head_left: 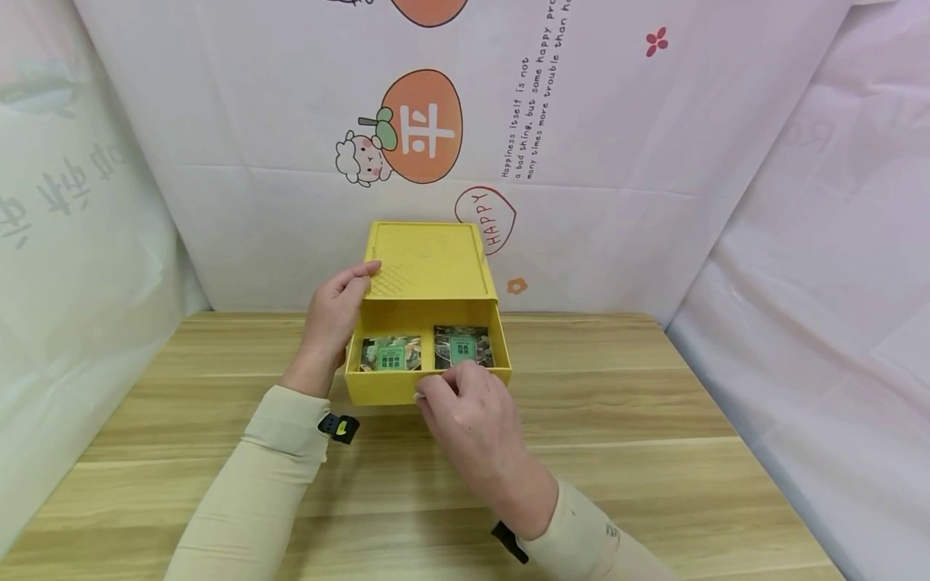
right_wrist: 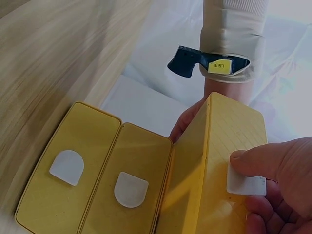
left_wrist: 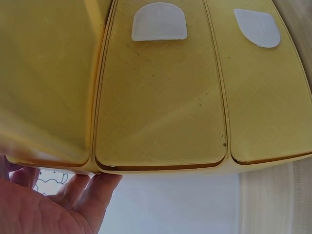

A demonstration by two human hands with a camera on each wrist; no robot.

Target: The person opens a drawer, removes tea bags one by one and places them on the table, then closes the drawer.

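Observation:
A yellow cabinet of drawers (head_left: 429, 258) stands on the wooden table, its top drawer (head_left: 381, 393) pulled out. Inside the drawer lie two printed packets, a lighter one (head_left: 392, 353) on the left and a darker one (head_left: 462, 347) on the right. My left hand (head_left: 336, 315) rests against the cabinet's left side and upper edge; in the left wrist view its fingertips (left_wrist: 105, 183) touch the side. With thumb and fingers, my right hand (head_left: 475, 420) pinches the white pull tab (right_wrist: 243, 185) on the drawer front. Two lower drawers, the middle one (right_wrist: 122, 146) and the bottom one (right_wrist: 92, 126), are closed.
White tabs also mark the middle drawer (left_wrist: 158, 22) and bottom drawer (left_wrist: 258, 29). Behind the cabinet hangs a printed white cloth (head_left: 581, 218), and similar cloth covers both sides. Wooden tabletop (head_left: 617, 403) extends to the right.

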